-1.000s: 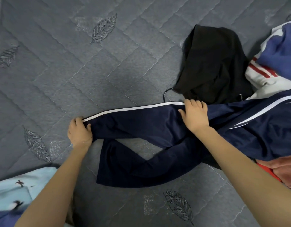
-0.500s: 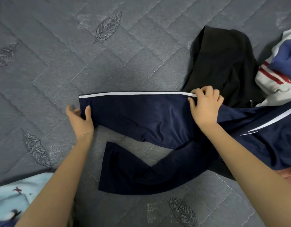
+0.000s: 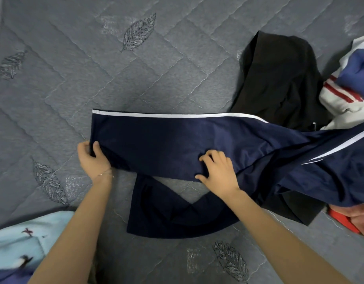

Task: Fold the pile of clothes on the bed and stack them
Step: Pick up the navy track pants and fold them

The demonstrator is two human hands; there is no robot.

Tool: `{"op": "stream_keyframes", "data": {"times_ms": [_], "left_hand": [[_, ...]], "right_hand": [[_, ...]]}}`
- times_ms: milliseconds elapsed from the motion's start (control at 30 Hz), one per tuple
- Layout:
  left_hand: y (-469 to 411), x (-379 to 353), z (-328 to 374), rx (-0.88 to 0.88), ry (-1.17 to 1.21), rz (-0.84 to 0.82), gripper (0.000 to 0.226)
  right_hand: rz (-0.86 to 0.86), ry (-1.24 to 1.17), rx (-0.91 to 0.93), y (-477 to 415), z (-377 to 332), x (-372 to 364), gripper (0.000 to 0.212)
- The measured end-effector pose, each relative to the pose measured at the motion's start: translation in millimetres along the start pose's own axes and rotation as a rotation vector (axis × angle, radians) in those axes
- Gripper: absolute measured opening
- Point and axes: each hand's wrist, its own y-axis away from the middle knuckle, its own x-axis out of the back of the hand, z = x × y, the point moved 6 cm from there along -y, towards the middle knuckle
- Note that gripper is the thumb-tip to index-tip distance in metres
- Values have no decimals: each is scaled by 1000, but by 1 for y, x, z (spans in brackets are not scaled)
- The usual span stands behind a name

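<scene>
Our left hand (image 3: 94, 158) pinched the trousers (image 3: 166, 144) at the cuff, our right hand (image 3: 218, 173) gripped the leg's near edge, to stretch it flat for folding.

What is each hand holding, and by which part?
Both hold the navy track trousers with white side stripe: left hand at one leg's cuff corner, right hand at that leg's near edge.

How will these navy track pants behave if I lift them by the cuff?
Probably very floppy: the navy track pants drape and crease, and their lower leg lies kinked on the quilt. They are likely light, since the cloth looks thin where the left hand pinches the cuff. The faint sheen suggests smooth, somewhat slippery fabric.
</scene>
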Motion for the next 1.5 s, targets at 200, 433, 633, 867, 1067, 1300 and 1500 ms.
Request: {"op": "stream_keyframes", "data": {"times_ms": [200,433,633,867,1067,1300,1500], "left_hand": [[7,4,-22,-10,-379,-188,29],[83,-43,10,-639,-501,-403,44],[198,-60,2,-913,-454,-838,52],[265,-50,-47,-1094,-785,-1007,77],[256,-28,-37,-1050,-636,-856,46],[195,11,-33,-874,-634,-542,35],[148,30,7,-720,-656,-326,19]], "right_hand": [[-74,74,30,15,-5,-16,73],[47,-67,70,20,10,3,31],[-309,-39,64,33,73,57,73],[-532,135,210,74,90,59,98],[-399,210,331,94,91,47,77],[-294,79,329,72,92,67,31],[-225,139,236,55,84,73,26]]}}
